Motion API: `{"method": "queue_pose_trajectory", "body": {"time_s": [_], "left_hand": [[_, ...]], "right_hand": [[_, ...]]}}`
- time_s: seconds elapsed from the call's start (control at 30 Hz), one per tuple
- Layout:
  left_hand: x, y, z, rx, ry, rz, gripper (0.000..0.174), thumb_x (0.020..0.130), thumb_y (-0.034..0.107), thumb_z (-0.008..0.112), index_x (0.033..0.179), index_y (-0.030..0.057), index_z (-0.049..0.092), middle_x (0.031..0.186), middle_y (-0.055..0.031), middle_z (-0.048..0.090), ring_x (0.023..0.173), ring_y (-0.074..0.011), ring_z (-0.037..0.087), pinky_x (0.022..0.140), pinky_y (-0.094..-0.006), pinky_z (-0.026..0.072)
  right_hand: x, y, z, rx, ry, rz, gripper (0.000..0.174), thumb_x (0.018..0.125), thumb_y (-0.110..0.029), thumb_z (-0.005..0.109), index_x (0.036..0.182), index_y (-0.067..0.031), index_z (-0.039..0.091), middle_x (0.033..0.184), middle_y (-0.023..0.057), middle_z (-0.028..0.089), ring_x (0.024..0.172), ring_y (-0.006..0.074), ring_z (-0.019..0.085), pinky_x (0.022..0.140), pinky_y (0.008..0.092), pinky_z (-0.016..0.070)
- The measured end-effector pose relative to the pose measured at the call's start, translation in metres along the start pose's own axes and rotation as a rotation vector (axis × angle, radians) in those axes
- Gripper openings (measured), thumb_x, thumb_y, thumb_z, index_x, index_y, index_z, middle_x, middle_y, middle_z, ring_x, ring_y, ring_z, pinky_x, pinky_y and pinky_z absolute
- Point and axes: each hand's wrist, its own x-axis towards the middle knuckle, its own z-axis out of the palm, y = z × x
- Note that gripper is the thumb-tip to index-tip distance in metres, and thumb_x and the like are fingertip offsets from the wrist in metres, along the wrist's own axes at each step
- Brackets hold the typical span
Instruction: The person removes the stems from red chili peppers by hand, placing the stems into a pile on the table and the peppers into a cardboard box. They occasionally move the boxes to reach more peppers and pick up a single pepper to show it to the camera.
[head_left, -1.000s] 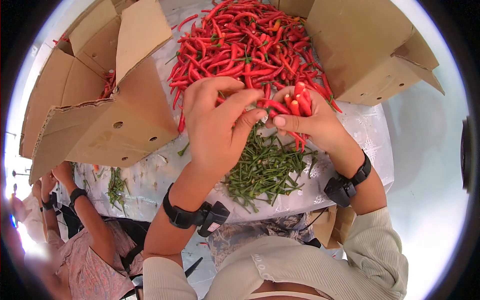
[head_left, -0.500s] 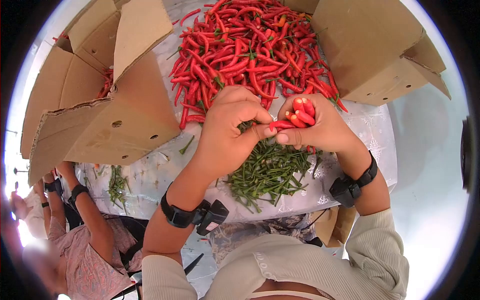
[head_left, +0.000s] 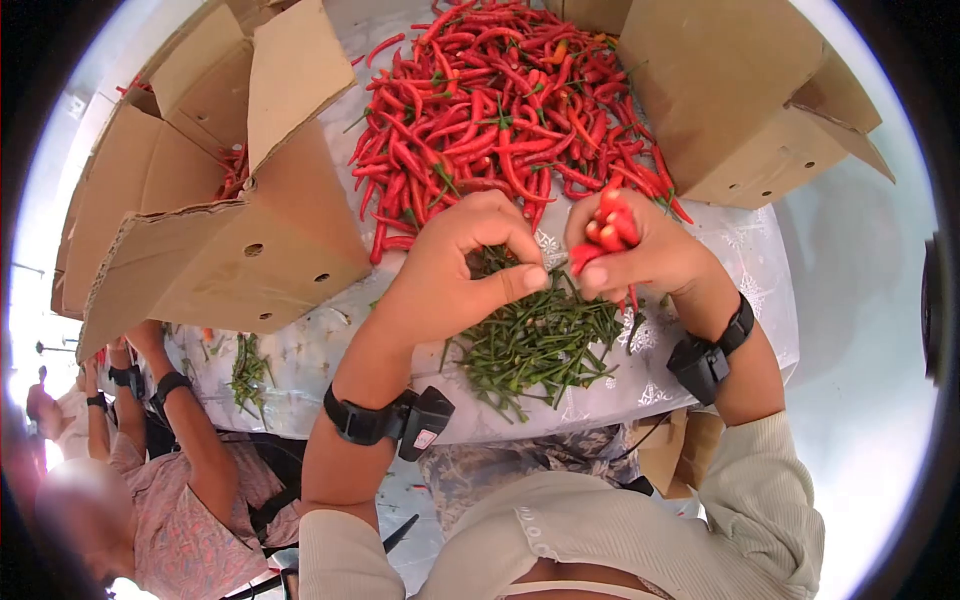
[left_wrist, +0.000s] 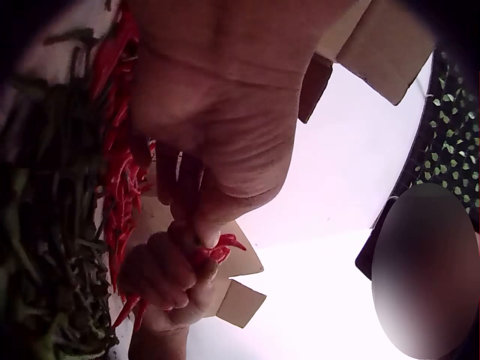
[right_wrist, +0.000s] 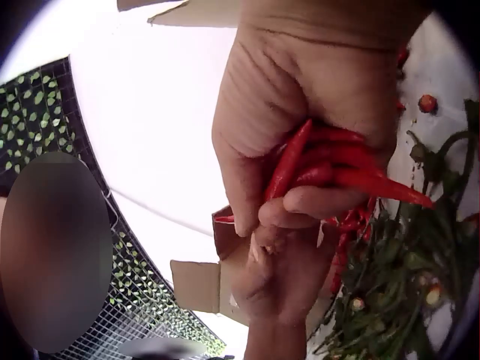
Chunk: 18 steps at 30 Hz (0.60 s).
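My right hand (head_left: 665,255) grips a bunch of red chilies (head_left: 613,225). In the right wrist view, my fingers curl round these chilies, and pointed tips stick out on either side. My left hand (head_left: 450,260) is just left of it, thumb and forefinger tips close together with no chili showing between them. Beneath both hands lies a pile of green chili stems (head_left: 540,345). Beyond them spreads a large heap of red chilies (head_left: 500,120), a few with green stalks on.
An open cardboard box (head_left: 250,250) with chilies inside stands at the left, and another cardboard box (head_left: 740,110) at the right. A small stem pile (head_left: 248,375) lies near another person (head_left: 195,500) at the lower left. A patterned cover (head_left: 745,240) spreads over the table.
My left hand drew in to the bunch and touched a chili's end half a second ago. Now the hands are slightly apart, and the right has shifted a little to the right.
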Motion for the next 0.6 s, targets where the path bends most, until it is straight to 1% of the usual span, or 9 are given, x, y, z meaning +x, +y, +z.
{"method": "queue_pose_trajectory", "body": {"time_s": [0.07, 0.1, 0.17, 0.2, 0.27, 0.37, 0.47, 0.57, 0.6], "left_hand": [[0.000, 0.003, -0.006, 0.127, 0.065, -0.053, 0.017, 0.076, 0.018, 0.076, 0.076, 0.0063, 0.065, 0.076, -0.0038, 0.057, 0.080, -0.0203, 0.055, 0.074, -0.0337, 0.0423], [0.000, 0.002, -0.007, 0.398, 0.190, -0.110, 0.018, 0.076, 0.022, 0.076, 0.076, 0.0067, 0.065, 0.076, -0.0040, 0.057, 0.080, -0.0220, 0.055, 0.073, -0.0355, 0.0424], [0.002, -0.004, -0.007, 0.938, 0.441, -0.222, 0.023, 0.077, 0.029, 0.074, 0.075, 0.0076, 0.065, 0.077, -0.0044, 0.057, 0.082, -0.0253, 0.055, 0.072, -0.0390, 0.0427], [0.004, -0.004, -0.009, 1.005, 0.482, -0.220, 0.024, 0.077, 0.031, 0.073, 0.075, 0.0078, 0.065, 0.079, -0.0055, 0.057, 0.084, -0.0267, 0.055, 0.073, -0.0406, 0.0429], [0.009, -0.004, -0.015, 1.141, 0.571, -0.214, 0.027, 0.078, 0.034, 0.072, 0.075, 0.0083, 0.065, 0.082, -0.0077, 0.057, 0.088, -0.0296, 0.054, 0.074, -0.0439, 0.0433], [0.020, -0.014, -0.012, 1.366, 0.654, -0.110, 0.032, 0.079, 0.034, 0.072, 0.071, 0.0052, 0.061, 0.077, -0.0111, 0.055, 0.082, -0.0319, 0.055, 0.075, -0.0435, 0.0426], [0.018, -0.028, -0.018, 1.353, 0.618, -0.239, 0.030, 0.080, 0.033, 0.071, 0.073, 0.0055, 0.061, 0.079, -0.0113, 0.056, 0.084, -0.0319, 0.055, 0.076, -0.0439, 0.0422], [0.013, -0.030, -0.025, 1.162, 0.555, -0.267, 0.026, 0.081, 0.030, 0.070, 0.078, 0.0049, 0.063, 0.082, -0.0113, 0.057, 0.082, -0.0309, 0.056, 0.076, -0.0432, 0.0434], [0.012, -0.031, -0.025, 1.116, 0.569, -0.258, 0.026, 0.081, 0.030, 0.070, 0.080, 0.0049, 0.064, 0.083, -0.0112, 0.057, 0.081, -0.0302, 0.056, 0.075, -0.0426, 0.0438]], "right_hand": [[0.002, 0.006, -0.006, 0.174, 0.049, -0.148, 0.038, 0.072, -0.015, 0.080, 0.097, 0.0000, 0.056, 0.065, 0.0017, 0.055, 0.048, 0.0076, 0.050, 0.043, 0.0206, 0.0382], [0.004, 0.008, -0.008, 0.261, 0.073, -0.220, 0.040, 0.072, -0.015, 0.080, 0.099, 0.0001, 0.055, 0.065, 0.0013, 0.054, 0.047, 0.0076, 0.048, 0.043, 0.0210, 0.0371], [0.006, 0.005, -0.009, 0.252, 0.134, -0.213, 0.042, 0.071, -0.013, 0.080, 0.101, -0.0004, 0.052, 0.066, 0.0010, 0.051, 0.048, 0.0077, 0.045, 0.043, 0.0219, 0.0360], [0.007, 0.004, -0.008, 0.249, 0.165, -0.210, 0.043, 0.071, -0.012, 0.079, 0.102, -0.0007, 0.051, 0.067, 0.0008, 0.050, 0.048, 0.0077, 0.044, 0.043, 0.0223, 0.0355], [0.008, 0.007, -0.007, 0.196, 0.168, -0.173, 0.042, 0.070, -0.010, 0.080, 0.100, -0.0010, 0.052, 0.070, 0.0013, 0.051, 0.050, 0.0073, 0.045, 0.044, 0.0217, 0.0352], [0.010, 0.008, 0.001, 0.159, 0.180, -0.128, 0.041, 0.069, -0.008, 0.082, 0.097, -0.0016, 0.053, 0.074, 0.0014, 0.051, 0.052, 0.0068, 0.046, 0.044, 0.0211, 0.0347], [0.010, 0.009, 0.001, 0.139, 0.173, -0.109, 0.040, 0.068, -0.008, 0.083, 0.095, -0.0024, 0.053, 0.075, 0.0009, 0.051, 0.052, 0.0065, 0.046, 0.044, 0.0207, 0.0344], [0.011, 0.010, -0.001, 0.126, 0.167, -0.094, 0.039, 0.068, -0.009, 0.082, 0.093, -0.0034, 0.053, 0.075, 0.0004, 0.050, 0.052, 0.0066, 0.046, 0.045, 0.0207, 0.0345], [0.011, 0.011, -0.001, 0.121, 0.168, -0.088, 0.038, 0.069, -0.009, 0.082, 0.092, -0.0037, 0.053, 0.075, 0.0002, 0.050, 0.052, 0.0067, 0.046, 0.045, 0.0208, 0.0346]]}}
